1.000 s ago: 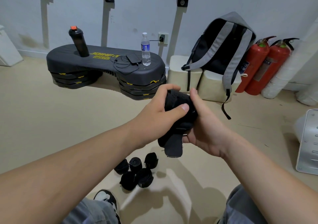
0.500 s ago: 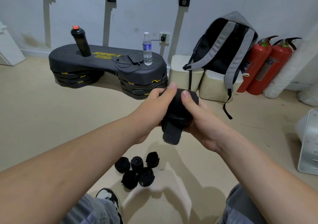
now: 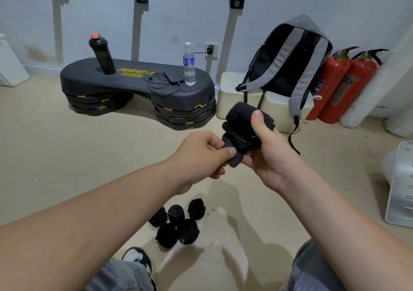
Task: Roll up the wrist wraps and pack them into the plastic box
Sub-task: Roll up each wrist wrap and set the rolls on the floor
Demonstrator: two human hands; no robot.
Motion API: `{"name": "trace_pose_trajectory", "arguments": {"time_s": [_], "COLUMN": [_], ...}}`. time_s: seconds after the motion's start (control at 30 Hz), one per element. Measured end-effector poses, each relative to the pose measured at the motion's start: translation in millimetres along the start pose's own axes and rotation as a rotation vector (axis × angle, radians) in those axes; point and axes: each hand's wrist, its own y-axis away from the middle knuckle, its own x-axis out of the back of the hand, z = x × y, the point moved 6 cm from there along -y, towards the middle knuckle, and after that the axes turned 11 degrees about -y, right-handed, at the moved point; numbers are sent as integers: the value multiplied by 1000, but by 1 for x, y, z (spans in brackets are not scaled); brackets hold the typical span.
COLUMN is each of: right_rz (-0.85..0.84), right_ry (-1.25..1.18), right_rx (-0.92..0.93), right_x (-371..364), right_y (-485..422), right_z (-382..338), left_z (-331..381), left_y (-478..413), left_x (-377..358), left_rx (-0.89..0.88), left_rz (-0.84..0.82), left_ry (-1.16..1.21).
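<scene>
In mid-air above the beige floor (image 3: pixel 67 156), gripping a rolled black wrist wrap (image 3: pixel 240 121) in the right hand (image 3: pixel 274 156), pressing the thumb (image 3: pixel 259 125) flat across the front of the roll and curling the other fingers round behind it, mostly out of sight. Pinching the wrap's loose tail (image 3: pixel 233 160) just below the roll with the left hand (image 3: pixel 201 154), squeezing the strip between the thumb and the bent forefinger, tucking the remaining fingers into the palm. Holding both hands close together, well clear of the floor.

Down on the floor, between the knees, leaving five rolled wraps (image 3: pixel 176 223) lying in a tight cluster, touching one another, just beyond a black-and-white shoe (image 3: pixel 138 259).

Farther back, facing a black step platform (image 3: pixel 134 85) sitting near the wall and bearing an upright black shaker bottle (image 3: pixel 101 56) with an orange cap, an upright clear water bottle (image 3: pixel 189 65) and, between the two, a small black device (image 3: pixel 173 76) with a looped cable. Looking, to the right of the platform, at two pale blocks (image 3: pixel 232 92) propping a grey-and-black backpack (image 3: pixel 290 63) against the wall, and beside that at two red fire extinguishers (image 3: pixel 335 83) standing side by side. Catching the edge of a white perforated metal panel (image 3: pixel 400 185) at the far right.
</scene>
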Motion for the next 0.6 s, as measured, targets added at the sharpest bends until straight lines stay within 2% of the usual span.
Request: {"name": "trace_pose_trajectory", "arguments": {"time_s": [0.13, 0.3, 0.43, 0.6], "right_rz": [36, 150, 111, 32], "right_ry": [7, -118, -170, -138], "right_rx": [9, -25, -42, 0], "right_x": [5, 17, 15, 12], "right_y": [-4, -12, -16, -16], "right_z": [0, -2, 0, -3], "left_z": [1, 6, 12, 11], "left_y": [1, 7, 9, 10], "left_x": [0, -4, 1, 6], "left_rx": [62, 90, 54, 89], "left_rz": [-34, -115, -115, -71], "left_ry": [50, 74, 89, 124]}}
